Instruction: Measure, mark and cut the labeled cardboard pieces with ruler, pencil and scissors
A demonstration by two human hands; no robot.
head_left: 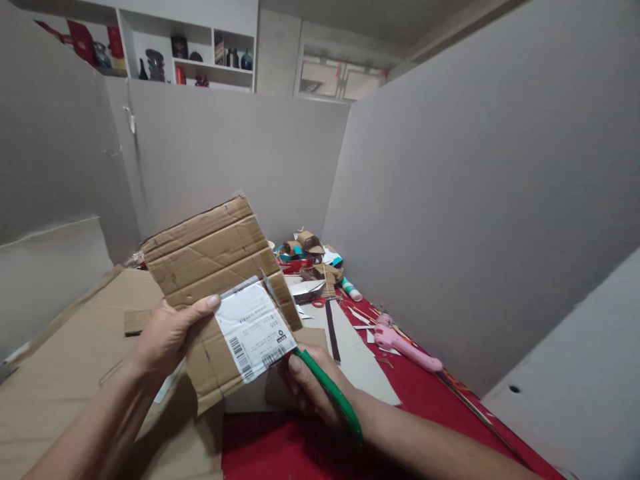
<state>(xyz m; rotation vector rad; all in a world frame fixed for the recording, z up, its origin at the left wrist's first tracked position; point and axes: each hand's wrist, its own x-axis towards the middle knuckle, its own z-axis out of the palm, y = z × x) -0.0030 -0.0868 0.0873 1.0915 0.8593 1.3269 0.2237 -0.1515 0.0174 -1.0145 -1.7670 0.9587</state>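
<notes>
- Cutting is the step in hand, as I judge it: in the head view, the left hand pinches a creased piece of corrugated cardboard along its lower left edge, thumb on top, holding it tilted up above the work surface.
- A white shipping label with a barcode is stuck to the near corner of that piece.
- The right hand is wrapped around the green handles of a pair of scissors, and the blades reach up into the cardboard just beside the label's right edge.
- How far the blades stand apart cannot be told; the tip lies against the board.
- Below the hands, a large flat cardboard sheet lies to the left on the red tabletop.
- Further right lie a pink glue gun, a glue stick and a heap of cardboard scraps, well apart from the hands.
- Going on would call for steadying the board with the left thumb and keeping the blades in line beside the label.
</notes>
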